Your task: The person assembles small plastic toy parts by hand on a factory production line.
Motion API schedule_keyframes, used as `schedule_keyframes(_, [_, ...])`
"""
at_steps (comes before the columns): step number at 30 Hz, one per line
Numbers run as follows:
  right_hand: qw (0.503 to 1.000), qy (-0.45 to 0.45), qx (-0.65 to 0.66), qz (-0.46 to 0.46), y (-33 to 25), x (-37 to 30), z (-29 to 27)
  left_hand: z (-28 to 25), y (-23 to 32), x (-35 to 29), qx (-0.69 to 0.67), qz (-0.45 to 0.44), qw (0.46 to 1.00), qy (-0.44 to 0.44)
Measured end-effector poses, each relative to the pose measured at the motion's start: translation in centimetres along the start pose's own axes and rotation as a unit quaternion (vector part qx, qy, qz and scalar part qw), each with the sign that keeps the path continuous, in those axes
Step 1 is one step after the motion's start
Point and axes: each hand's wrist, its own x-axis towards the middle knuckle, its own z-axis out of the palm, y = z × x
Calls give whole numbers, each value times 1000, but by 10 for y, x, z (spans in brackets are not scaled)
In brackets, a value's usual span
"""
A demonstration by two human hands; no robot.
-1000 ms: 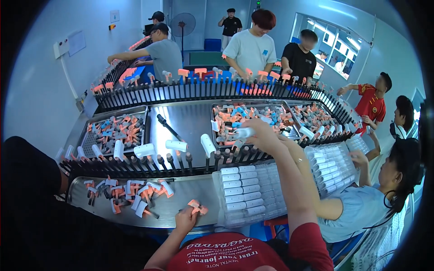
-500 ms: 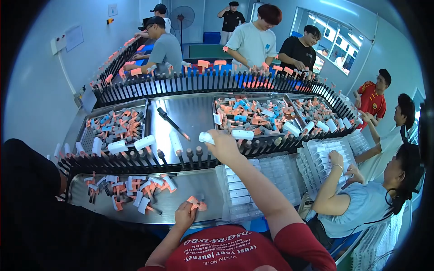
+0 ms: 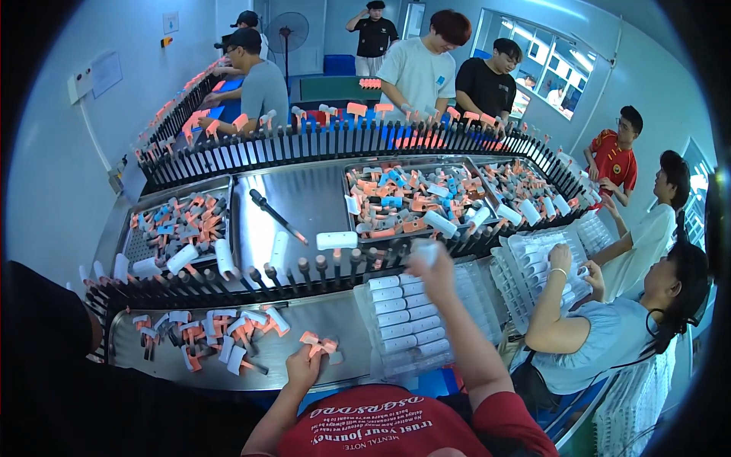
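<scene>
A: Quick one. Your right hand sits centre frame, just above the clear tray. Clenched on what?

B: On a white cylinder. The fingers wrap it, only a blurred white end shows at the top of the fist.

A: Long axis?

B: Too smeared to call. The white cylinders already in the tray lie crosswise, long axis left to right in the frame, stacked in a column running down toward you.

A: So the tray lies which way from your grip?

B: Straight below it in the frame, just beside the wrist. The top slot of the column is nearest your fist.

A: Left hand?

B: Lower centre, resting on the steel bench, fingers pinched on a small orange-and-white clip piece. Closed around it, not loose.

A: Which hand is nearer the tray?

B: Your right, clearly. Your left is near its lower left corner but apart from it.

A: Anything else close?

B: A black peg rail runs across mid frame just left of your right fist, and a scatter of orange and white clips lies left of your left hand.
</scene>
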Motion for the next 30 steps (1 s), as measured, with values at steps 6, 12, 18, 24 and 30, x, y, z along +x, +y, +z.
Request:
schedule_keyframes(6, [986,-50,-154,41,29,-12,-54,6,5,32,104,-80,991,-22])
schedule_keyframes(12, [980,-79,-121,136,76,-51,-45,22,-9,64,101,-110,987,-52])
schedule_keyframes(18, [980,-88,-93,150,87,-65,-47,-20,-6,47,171,-13,984,51])
schedule_keyframes(24, [986,-69,-80,131,80,-71,-47,-95,-23,11,239,-197,929,202])
schedule_keyframes(30, [985,-77,-58,142,83,-71,-48,-111,-28,19,334,-273,900,72])
